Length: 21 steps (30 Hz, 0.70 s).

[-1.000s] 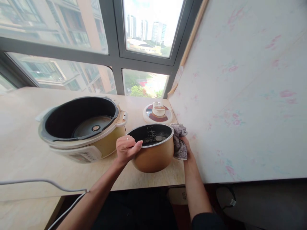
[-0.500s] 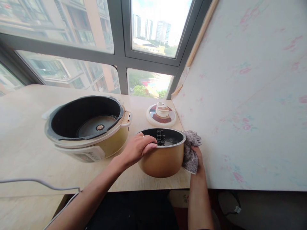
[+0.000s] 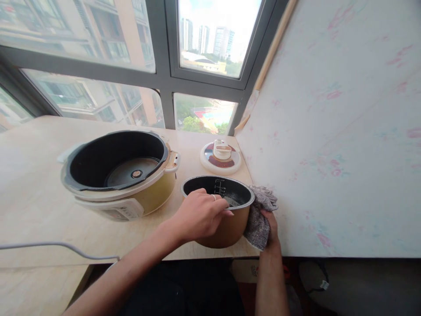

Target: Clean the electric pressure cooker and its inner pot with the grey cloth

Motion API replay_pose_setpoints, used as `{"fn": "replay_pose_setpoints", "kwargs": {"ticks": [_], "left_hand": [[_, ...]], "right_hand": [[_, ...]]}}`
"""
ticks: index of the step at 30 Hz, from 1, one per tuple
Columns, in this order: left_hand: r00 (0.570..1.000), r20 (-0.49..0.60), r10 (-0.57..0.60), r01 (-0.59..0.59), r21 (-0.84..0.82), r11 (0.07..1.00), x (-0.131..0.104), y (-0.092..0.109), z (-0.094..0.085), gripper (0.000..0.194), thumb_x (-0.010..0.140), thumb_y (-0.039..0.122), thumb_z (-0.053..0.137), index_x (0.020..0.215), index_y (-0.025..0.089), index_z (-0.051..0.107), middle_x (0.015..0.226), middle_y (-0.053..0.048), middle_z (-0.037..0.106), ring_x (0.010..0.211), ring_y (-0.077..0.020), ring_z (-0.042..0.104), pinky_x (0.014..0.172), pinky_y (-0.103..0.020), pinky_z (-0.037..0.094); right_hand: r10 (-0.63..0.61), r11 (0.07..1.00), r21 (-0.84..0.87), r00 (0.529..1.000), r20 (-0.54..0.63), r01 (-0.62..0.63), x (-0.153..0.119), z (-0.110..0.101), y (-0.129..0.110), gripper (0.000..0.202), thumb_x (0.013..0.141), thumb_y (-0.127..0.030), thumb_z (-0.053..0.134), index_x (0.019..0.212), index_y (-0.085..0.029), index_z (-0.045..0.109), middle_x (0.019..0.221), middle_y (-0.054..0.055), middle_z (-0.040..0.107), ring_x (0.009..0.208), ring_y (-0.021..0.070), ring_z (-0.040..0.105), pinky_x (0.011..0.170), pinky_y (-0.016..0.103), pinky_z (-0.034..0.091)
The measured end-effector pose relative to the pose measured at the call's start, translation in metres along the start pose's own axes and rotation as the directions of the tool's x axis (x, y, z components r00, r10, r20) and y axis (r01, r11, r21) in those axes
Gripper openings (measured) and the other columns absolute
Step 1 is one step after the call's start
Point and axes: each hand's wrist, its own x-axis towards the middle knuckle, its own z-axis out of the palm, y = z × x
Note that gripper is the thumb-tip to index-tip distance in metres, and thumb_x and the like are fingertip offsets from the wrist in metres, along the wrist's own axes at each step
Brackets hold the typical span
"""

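A gold inner pot (image 3: pixel 226 230) with a dark inside and white level marks is near the front edge of the counter. My left hand (image 3: pixel 205 214) grips its near rim, fingers over the edge and thumb outside. My right hand (image 3: pixel 270 224) holds a grey-brown cloth (image 3: pixel 258 224) against the pot's right side; part of that hand is hidden behind the cloth. To the left stands the cooker body (image 3: pixel 158 193), open at the top, with a round plate inside. Behind the pot lies a round lid (image 3: pixel 221 164) with a white knob.
A grey cable (image 3: pixel 59 244) crosses the counter (image 3: pixel 39 197) at the front left. The patterned wall (image 3: pixel 329 175) rises close on the right. Windows with a dark frame (image 3: pixel 166 87) stand behind. A cardboard box (image 3: pixel 243 271) is below the counter edge.
My left hand has moved right along the near rim, uncovering the pot's left rim. The pot looks slightly turned and tilted toward me. The cloth and my right hand have shifted slightly down.
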Motion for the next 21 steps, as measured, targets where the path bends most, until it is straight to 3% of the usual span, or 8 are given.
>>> {"fn": "replay_pose_setpoints", "kwargs": {"ticks": [2, 5, 8, 12, 16, 21], "left_hand": [[0.989, 0.038, -0.143, 0.139, 0.076, 0.987, 0.000, 0.009, -0.005, 0.013, 0.087, 0.010, 0.057, 0.079, 0.020, 0.061, 0.073, -0.003, 0.071, 0.061, -0.0189, 0.063, 0.060, -0.035, 0.031], [0.953, -0.007, -0.303, 0.300, 0.165, 0.940, -0.002, 0.020, -0.007, 0.021, 0.076, -0.001, 0.054, 0.080, 0.019, 0.061, 0.073, -0.005, 0.070, 0.064, -0.0221, 0.064, 0.061, -0.036, 0.030], [0.937, -0.128, -0.325, 0.344, 0.182, 0.921, -0.003, 0.025, -0.001, 0.014, 0.086, 0.011, 0.055, 0.077, 0.020, 0.062, 0.066, -0.005, 0.068, 0.060, -0.0233, 0.062, 0.060, -0.037, 0.028], [0.901, -0.317, -0.297, 0.361, 0.165, 0.918, -0.006, 0.022, 0.010, 0.027, 0.092, 0.030, 0.059, 0.067, 0.020, 0.061, 0.056, -0.004, 0.064, 0.051, -0.0200, 0.057, 0.057, -0.036, 0.026], [0.783, -0.549, -0.293, 0.386, 0.059, 0.920, -0.011, 0.010, 0.020, 0.035, 0.087, 0.042, 0.065, 0.059, 0.021, 0.061, 0.049, -0.001, 0.059, 0.049, -0.0157, 0.053, 0.059, -0.033, 0.031], [0.681, -0.637, -0.362, 0.374, -0.124, 0.919, -0.010, -0.007, 0.026, 0.055, 0.091, 0.041, 0.063, 0.043, 0.019, 0.047, 0.039, 0.005, 0.040, 0.041, -0.0088, 0.036, 0.055, -0.031, 0.028]], "right_hand": [[0.021, 1.000, -0.023, 1.000, -0.016, -0.022, -0.002, 0.005, -0.006, 0.037, 0.073, -0.041, 0.072, 0.106, -0.026, 0.072, 0.103, 0.006, 0.078, 0.096, 0.0318, 0.073, 0.088, 0.051, 0.059], [0.029, 0.999, -0.041, 1.000, -0.007, -0.029, -0.007, 0.018, -0.017, 0.045, 0.064, -0.035, 0.079, 0.108, -0.024, 0.072, 0.104, 0.006, 0.078, 0.093, 0.0321, 0.073, 0.087, 0.048, 0.058], [0.040, 0.998, -0.047, 0.999, 0.010, -0.040, -0.012, 0.032, -0.027, 0.049, 0.059, -0.033, 0.083, 0.106, -0.025, 0.071, 0.100, 0.005, 0.078, 0.090, 0.0314, 0.073, 0.086, 0.046, 0.057], [-0.003, 0.994, -0.107, 0.999, 0.053, 0.009, -0.021, 0.046, -0.033, 0.045, 0.060, -0.035, 0.083, 0.102, -0.023, 0.071, 0.096, 0.006, 0.078, 0.091, 0.0316, 0.071, 0.085, 0.045, 0.056], [-0.183, 0.955, -0.229, 0.982, 0.039, 0.187, -0.043, 0.062, -0.038, 0.046, 0.067, -0.034, 0.081, 0.110, -0.023, 0.071, 0.106, 0.007, 0.076, 0.104, 0.0306, 0.068, 0.093, 0.042, 0.053], [-0.386, 0.849, -0.382, 0.922, 0.024, 0.365, -0.076, 0.079, -0.044, 0.042, 0.072, -0.028, 0.074, 0.114, -0.025, 0.070, 0.111, 0.007, 0.073, 0.102, 0.0274, 0.068, 0.093, 0.039, 0.053]]}}
